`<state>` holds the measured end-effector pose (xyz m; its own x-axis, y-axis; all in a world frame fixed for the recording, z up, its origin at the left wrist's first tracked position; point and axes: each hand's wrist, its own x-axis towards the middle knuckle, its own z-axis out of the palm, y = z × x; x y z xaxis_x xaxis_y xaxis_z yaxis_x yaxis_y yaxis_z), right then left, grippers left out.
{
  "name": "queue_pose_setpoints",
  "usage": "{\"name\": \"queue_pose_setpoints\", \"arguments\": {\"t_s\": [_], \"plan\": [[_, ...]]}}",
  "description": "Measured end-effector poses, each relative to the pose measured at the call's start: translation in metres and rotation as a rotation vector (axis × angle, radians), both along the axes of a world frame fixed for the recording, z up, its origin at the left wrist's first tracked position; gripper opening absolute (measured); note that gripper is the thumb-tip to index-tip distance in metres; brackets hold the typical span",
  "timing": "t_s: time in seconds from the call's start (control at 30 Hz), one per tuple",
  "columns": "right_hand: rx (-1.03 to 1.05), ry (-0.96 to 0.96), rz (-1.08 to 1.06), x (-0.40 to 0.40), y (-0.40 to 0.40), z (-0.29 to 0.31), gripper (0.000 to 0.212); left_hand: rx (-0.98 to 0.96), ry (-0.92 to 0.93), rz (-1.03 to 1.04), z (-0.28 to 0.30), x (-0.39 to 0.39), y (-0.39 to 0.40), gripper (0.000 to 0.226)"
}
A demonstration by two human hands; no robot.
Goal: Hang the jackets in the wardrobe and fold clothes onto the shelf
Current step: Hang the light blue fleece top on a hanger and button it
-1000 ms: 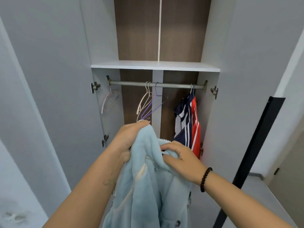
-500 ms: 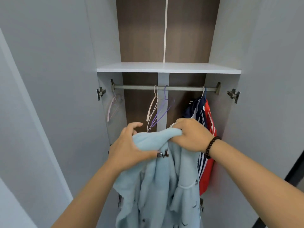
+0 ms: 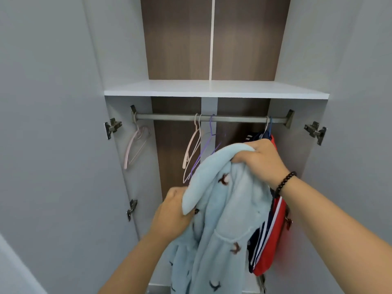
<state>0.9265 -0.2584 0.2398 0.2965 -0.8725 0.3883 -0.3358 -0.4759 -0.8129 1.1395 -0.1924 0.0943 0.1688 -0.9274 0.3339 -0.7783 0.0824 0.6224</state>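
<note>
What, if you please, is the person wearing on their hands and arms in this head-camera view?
Both forearms are bare, with no sleeves in view. The right hand has a bracelet of dark round beads around its wrist. The left hand shows no bracelet, watch or glove, and no rings are visible on either.

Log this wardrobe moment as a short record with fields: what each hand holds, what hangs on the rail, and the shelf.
left hand: left hand grips a lower fold of the light blue fleece jacket with small dark motifs
right hand: right hand grips the jacket's top, raised just below the grey metal rail
bare hangers: pale pink plastic hanger at the left end; white wire hanger and purple wire hanger mid-rail
hung: red, navy and white striped jacket at the right end
white shelf: nothing visible on it
</note>
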Motion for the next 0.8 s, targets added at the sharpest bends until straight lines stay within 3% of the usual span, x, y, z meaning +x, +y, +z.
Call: {"name": "queue_pose_setpoints", "arguments": {"t_s": [0.07, 0.2, 0.27, 0.33, 0.4, 0.47, 0.5, 0.57, 0.63, 0.8], "plan": [[0.044, -0.049, -0.060, -0.015, -0.024, -0.002, 0.030, -0.048, 0.103, 0.015, -0.006, 0.002, -0.022, 0.034], [0.104, 0.005, -0.138, -0.049, -0.065, -0.011, 0.045, -0.030, 0.555, 0.065, 0.005, -0.005, -0.057, 0.035], [0.121, 0.136, -0.176, -0.064, -0.084, -0.020, 0.050, 0.066, 0.820, 0.067, 0.015, -0.012, -0.072, 0.028], [0.091, 0.349, -0.214, -0.074, -0.100, -0.032, 0.044, 0.124, 0.933, 0.038, 0.028, -0.020, -0.083, 0.030], [0.023, 0.575, -0.204, -0.078, -0.111, -0.049, 0.036, 0.159, 0.944, -0.015, 0.044, -0.033, -0.094, 0.042], [0.012, 0.636, -0.080, -0.074, -0.114, -0.070, 0.020, 0.164, 0.983, -0.062, 0.057, -0.046, -0.106, 0.043], [0.041, 0.581, 0.021, -0.068, -0.111, -0.081, 0.019, 0.165, 0.995, -0.069, 0.062, -0.053, -0.112, 0.042], [0.127, 0.416, 0.230, -0.054, -0.103, -0.102, 0.045, 0.169, 0.943, -0.072, 0.066, -0.068, -0.123, 0.034], [0.149, 0.325, 0.345, -0.040, -0.100, -0.123, 0.049, 0.197, 0.813, -0.105, 0.062, -0.080, -0.132, 0.024], [0.147, 0.125, 0.204, -0.033, -0.128, -0.150, 0.033, 0.160, 0.449, -0.014, 0.047, -0.069, -0.144, 0.031]]}}
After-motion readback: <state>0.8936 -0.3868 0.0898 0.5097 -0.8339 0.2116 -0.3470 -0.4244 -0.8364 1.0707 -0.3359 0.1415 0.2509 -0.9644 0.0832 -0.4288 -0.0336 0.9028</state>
